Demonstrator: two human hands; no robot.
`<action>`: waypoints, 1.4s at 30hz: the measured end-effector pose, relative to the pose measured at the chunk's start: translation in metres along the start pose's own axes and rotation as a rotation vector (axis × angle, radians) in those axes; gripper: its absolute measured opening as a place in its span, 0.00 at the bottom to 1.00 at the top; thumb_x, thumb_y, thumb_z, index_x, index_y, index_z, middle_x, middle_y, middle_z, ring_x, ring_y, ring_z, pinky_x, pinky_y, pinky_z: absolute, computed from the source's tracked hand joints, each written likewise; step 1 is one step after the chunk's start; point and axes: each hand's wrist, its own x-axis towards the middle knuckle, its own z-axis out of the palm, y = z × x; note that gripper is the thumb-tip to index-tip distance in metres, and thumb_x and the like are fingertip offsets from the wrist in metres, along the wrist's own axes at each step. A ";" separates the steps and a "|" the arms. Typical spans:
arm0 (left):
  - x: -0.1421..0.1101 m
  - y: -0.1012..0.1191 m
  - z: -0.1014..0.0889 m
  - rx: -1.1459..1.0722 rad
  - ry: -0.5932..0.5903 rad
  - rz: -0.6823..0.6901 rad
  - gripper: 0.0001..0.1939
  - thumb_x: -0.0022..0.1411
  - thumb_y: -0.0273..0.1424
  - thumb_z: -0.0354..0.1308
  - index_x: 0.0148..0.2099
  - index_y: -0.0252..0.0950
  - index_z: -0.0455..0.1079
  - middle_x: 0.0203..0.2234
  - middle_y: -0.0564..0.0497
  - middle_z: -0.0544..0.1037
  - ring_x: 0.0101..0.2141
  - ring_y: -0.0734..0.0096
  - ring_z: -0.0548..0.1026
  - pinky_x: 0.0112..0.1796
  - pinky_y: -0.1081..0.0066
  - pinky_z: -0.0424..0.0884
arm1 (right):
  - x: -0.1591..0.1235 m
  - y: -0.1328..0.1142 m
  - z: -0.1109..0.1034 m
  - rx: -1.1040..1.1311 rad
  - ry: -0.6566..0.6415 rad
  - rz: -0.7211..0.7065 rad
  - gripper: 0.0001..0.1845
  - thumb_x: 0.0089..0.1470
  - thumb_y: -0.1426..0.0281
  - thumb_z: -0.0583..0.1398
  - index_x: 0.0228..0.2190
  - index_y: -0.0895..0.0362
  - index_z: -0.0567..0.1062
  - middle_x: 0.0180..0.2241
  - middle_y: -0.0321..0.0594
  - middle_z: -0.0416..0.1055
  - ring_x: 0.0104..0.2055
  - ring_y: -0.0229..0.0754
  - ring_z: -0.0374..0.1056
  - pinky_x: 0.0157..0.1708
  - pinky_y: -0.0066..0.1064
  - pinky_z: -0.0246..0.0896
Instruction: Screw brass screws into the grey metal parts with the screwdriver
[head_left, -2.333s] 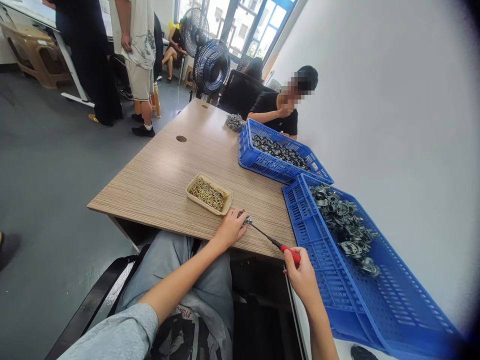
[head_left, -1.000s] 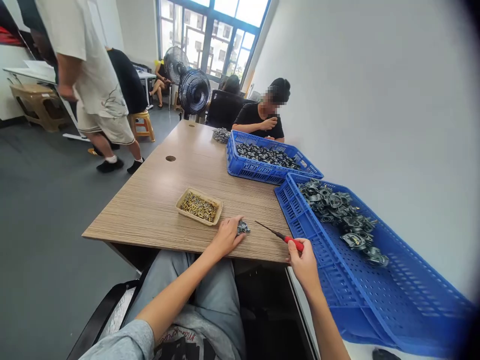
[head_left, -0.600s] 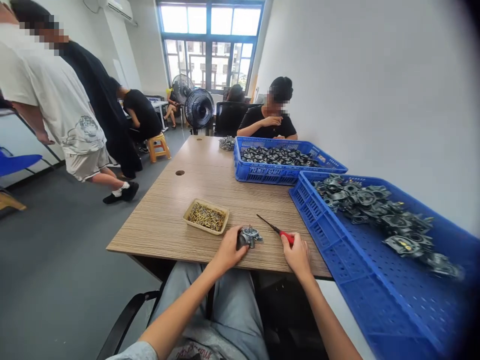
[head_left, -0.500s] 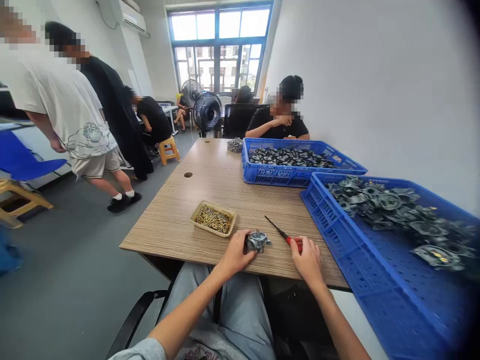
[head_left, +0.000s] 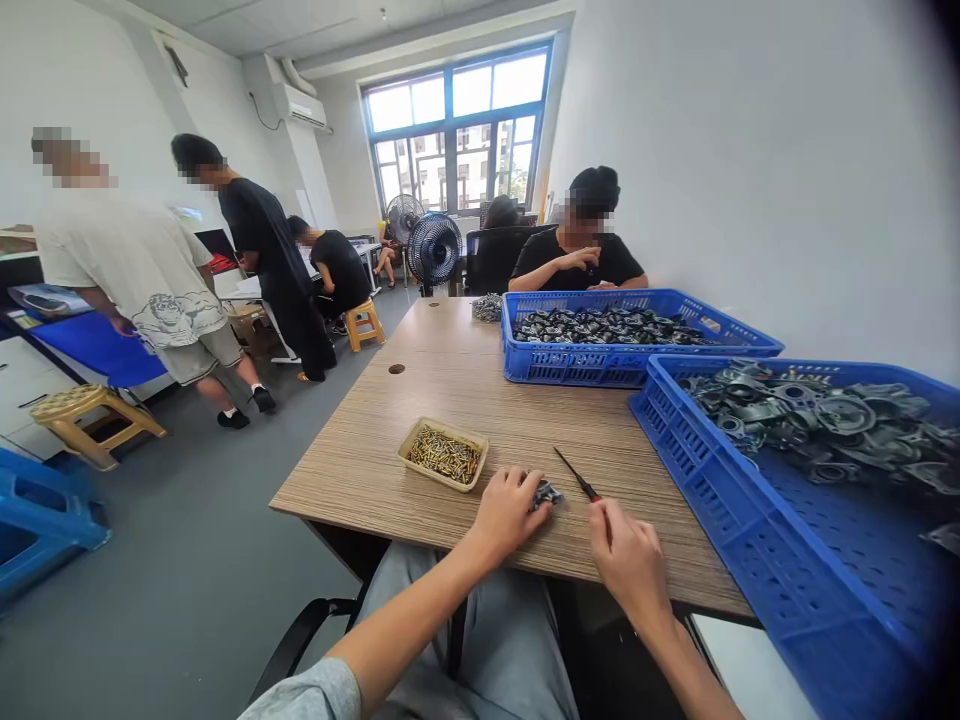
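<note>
My left hand (head_left: pixel 508 512) is curled over a small grey metal casting (head_left: pixel 548 493) near the front of the table, covering most of it. A slim screwdriver (head_left: pixel 576 474) with a dark shaft and red handle is in my right hand (head_left: pixel 630 552), its tip pointing away to the upper left. The shaft lies just right of the casting, apart from it. Beyond my left hand stands a cream plastic tray (head_left: pixel 435 478) full of small brass-coloured screw-like pieces (head_left: pixel 444 454).
To the right, a blue crate (head_left: pixel 739 530) holds many grey metal castings (head_left: pixel 832 415). Behind it, another blue crate (head_left: pixel 574 370) is filled with dark metal parts. A person (head_left: pixel 577 255) sits across the wooden table (head_left: pixel 352 470); others stand or sit at the left.
The view has tilted up and turned left. My left hand has closed further over the casting, hiding more of it. My right hand now covers most of the screwdriver's red handle.
</note>
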 end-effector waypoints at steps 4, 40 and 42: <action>0.006 0.017 0.004 -0.072 -0.004 -0.279 0.16 0.72 0.41 0.50 0.55 0.39 0.67 0.44 0.43 0.74 0.43 0.55 0.76 0.45 0.60 0.73 | -0.004 -0.019 0.006 -0.051 -0.109 -0.051 0.28 0.70 0.55 0.40 0.30 0.53 0.71 0.23 0.42 0.72 0.31 0.48 0.69 0.41 0.40 0.51; -0.032 -0.053 0.013 -1.088 -0.017 -0.234 0.27 0.66 0.54 0.53 0.46 0.33 0.72 0.28 0.50 0.76 0.27 0.68 0.76 0.29 0.70 0.74 | 0.103 -0.032 -0.153 -0.821 -0.197 0.068 0.33 0.70 0.59 0.45 0.29 0.58 0.84 0.31 0.49 0.80 0.35 0.45 0.75 0.45 0.37 0.51; -0.030 -0.055 0.012 -1.089 -0.045 -0.219 0.27 0.66 0.54 0.53 0.47 0.33 0.72 0.29 0.50 0.77 0.28 0.67 0.77 0.30 0.69 0.75 | 0.097 -0.016 -0.209 -0.899 -0.150 0.189 0.34 0.71 0.62 0.44 0.30 0.59 0.84 0.31 0.51 0.80 0.35 0.47 0.75 0.45 0.38 0.52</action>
